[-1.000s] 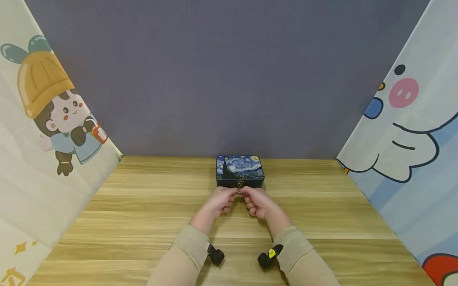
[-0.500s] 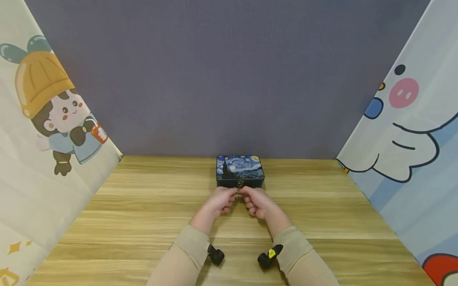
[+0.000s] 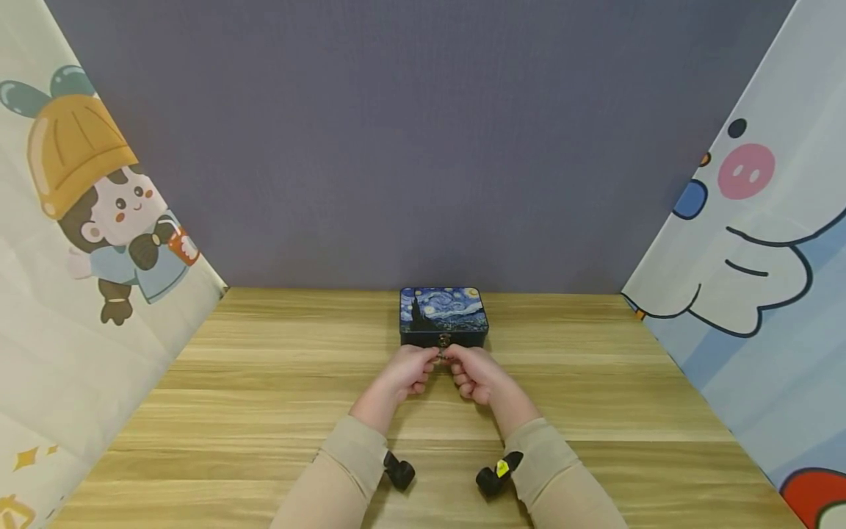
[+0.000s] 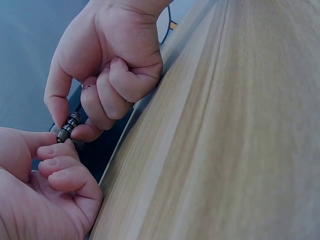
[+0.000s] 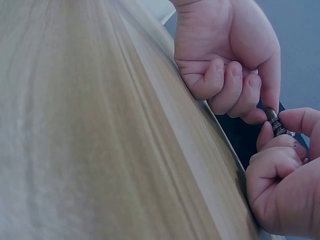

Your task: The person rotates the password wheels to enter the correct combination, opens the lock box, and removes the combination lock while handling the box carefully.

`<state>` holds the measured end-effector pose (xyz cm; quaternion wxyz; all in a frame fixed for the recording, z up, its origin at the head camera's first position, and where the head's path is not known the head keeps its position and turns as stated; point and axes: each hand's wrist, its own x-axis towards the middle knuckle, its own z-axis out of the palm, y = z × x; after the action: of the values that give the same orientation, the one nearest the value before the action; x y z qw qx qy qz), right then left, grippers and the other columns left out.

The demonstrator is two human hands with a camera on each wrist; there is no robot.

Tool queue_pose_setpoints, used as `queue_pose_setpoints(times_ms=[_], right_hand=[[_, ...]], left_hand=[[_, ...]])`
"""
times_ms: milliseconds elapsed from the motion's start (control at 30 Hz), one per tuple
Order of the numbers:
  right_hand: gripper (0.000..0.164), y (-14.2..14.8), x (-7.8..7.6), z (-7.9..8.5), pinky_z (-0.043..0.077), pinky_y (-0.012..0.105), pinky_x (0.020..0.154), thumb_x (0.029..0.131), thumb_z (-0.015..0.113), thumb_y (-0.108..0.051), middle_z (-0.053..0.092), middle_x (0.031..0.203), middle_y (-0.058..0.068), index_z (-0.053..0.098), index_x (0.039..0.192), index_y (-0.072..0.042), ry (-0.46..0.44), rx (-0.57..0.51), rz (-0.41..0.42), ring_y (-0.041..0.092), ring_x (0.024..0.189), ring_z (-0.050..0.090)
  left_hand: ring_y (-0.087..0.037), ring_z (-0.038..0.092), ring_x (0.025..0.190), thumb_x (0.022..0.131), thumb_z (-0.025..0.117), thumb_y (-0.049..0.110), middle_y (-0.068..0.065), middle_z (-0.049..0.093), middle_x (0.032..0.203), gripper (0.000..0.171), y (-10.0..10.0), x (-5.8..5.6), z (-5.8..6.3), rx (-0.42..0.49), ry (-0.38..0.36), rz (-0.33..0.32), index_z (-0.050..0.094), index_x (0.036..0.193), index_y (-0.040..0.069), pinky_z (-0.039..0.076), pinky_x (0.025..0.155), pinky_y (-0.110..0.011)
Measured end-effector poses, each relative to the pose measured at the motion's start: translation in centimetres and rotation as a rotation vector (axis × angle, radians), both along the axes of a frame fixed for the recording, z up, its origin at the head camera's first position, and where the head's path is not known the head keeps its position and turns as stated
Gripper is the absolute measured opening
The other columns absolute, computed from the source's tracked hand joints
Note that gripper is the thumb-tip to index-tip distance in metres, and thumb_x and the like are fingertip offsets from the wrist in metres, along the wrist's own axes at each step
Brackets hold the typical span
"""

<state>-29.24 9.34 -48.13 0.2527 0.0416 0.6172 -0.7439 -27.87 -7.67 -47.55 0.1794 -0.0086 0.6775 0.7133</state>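
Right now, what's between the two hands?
What looks like a small dark lock, pinched by the left hand and the right hand. Both wrist views show it.

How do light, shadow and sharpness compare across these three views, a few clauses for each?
Head: fairly even light, box clear, soft shadow between left hand and right hand. Left wrist: dimmer, bluish, table grain smeared, cylinder sharp enough to show bands. Right wrist: similar bluish cast, table grain blurred, box side nearly lost in dark.
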Motion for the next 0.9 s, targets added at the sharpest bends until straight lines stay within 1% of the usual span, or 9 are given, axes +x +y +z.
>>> queue_pose_setpoints(times_ms=[67,467,900], right_hand=[[0.014,0.00,-0.03,-0.04,0.020,0.018,0.037,0.090,0.063,-0.018,0.030,0.056,-0.008,0.060,0.083,-0.006,0.000,0.001,0.000,0.003,0.042,0.024],[0.013,-0.05,0.09,-0.04,0.020,0.018,0.038,0.090,0.062,-0.016,0.031,0.057,-0.008,0.060,0.087,-0.004,0.009,0.001,-0.004,0.003,0.042,0.025],[0.018,0.05,0.24,0.11,0.020,0.019,0.038,0.090,0.065,-0.020,0.031,0.056,-0.008,0.063,0.091,-0.002,0.004,0.013,-0.012,0.003,0.042,0.025]], left_hand=[[-0.008,0.026,0.047,0.107,0.051,0.024,0.004,0.037,0.062,0.026,-0.10,-0.54,-0.72,-0.001,-0.005,-0.006,0.061,0.100,0.001,0.026,0.044,-0.023],[-0.009,0.028,0.047,0.107,0.051,0.025,0.005,0.038,0.061,0.030,-0.28,-0.54,-0.78,-0.009,-0.004,-0.004,0.064,0.106,-0.003,0.027,0.044,-0.022],[-0.008,0.025,0.047,0.107,0.051,0.025,0.004,0.037,0.062,0.025,-0.14,-0.61,-0.85,0.002,-0.008,-0.010,0.059,0.095,0.004,0.025,0.044,-0.023]])
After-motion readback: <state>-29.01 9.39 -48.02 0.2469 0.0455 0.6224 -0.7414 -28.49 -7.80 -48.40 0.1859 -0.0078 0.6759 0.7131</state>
